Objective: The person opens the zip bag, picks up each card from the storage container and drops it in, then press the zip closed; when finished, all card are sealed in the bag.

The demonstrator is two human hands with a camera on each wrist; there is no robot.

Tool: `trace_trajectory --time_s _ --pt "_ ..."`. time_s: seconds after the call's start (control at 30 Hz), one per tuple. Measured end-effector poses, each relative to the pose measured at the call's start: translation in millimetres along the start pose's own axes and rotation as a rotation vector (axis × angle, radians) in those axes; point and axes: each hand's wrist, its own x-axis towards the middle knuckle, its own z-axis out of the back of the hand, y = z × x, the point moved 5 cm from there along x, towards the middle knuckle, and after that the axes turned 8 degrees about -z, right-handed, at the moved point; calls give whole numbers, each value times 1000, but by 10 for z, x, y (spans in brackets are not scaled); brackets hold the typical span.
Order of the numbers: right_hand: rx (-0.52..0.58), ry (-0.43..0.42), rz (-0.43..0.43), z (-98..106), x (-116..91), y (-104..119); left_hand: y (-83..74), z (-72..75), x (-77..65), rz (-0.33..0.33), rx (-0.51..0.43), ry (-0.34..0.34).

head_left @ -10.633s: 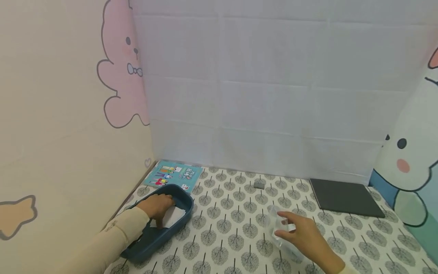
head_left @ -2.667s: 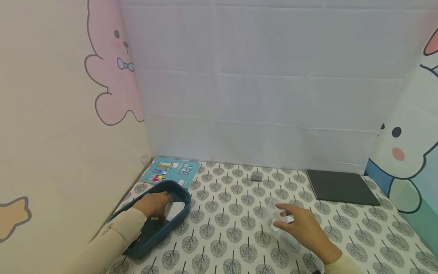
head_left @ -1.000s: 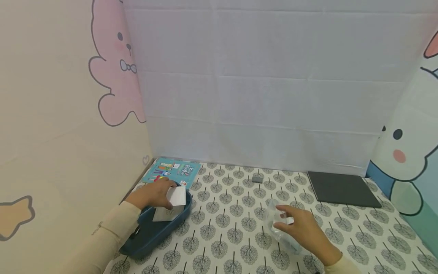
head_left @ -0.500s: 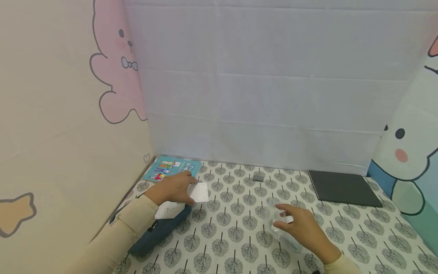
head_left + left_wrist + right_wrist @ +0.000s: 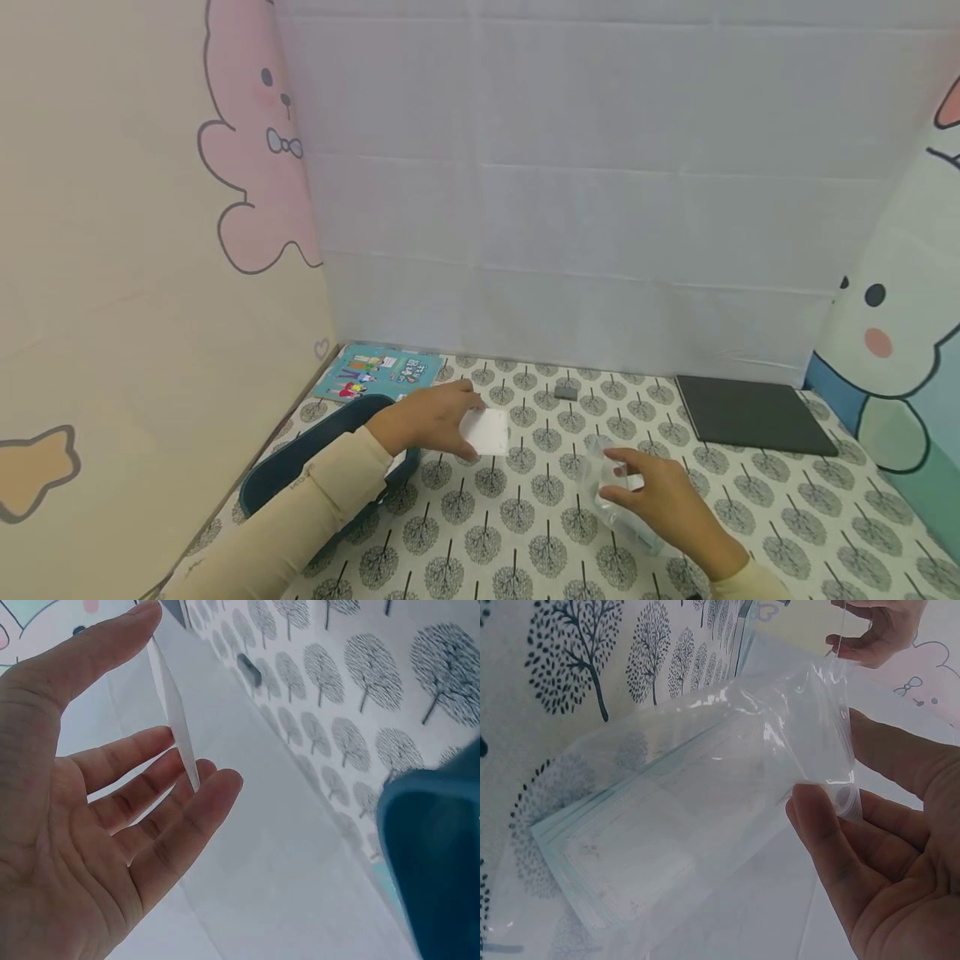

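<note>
My left hand [image 5: 427,417] pinches a thin white square card [image 5: 486,431] above the tablecloth, right of a dark blue tray [image 5: 262,492]. In the left wrist view this card [image 5: 172,705] appears edge-on between thumb and fingertips. A piece of white paper [image 5: 397,461] shows in the tray, partly covered by my left sleeve. On the right, my right hand [image 5: 663,504] grips a clear plastic bag [image 5: 633,529] by its edge. Seen from the right wrist, the bag [image 5: 795,712] contains a stack of pale, green-edged cards [image 5: 660,832].
A light blue illustrated booklet [image 5: 378,372] lies behind the tray by the left wall. Farther back sits a small grey block [image 5: 566,392]. At the right is a flat black board [image 5: 753,415]. Tree-patterned cloth covers the table.
My left hand has lifted the white card out of the tray and carried it rightward toward the bag. The right hand and its bag have stayed nearly in place.
</note>
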Motion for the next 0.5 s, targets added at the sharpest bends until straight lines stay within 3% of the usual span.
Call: trace_trajectory --time_s 0.5 --pt "-7 -23 6 -21 -2 -5 -603 -118 258 -108 39 -2"
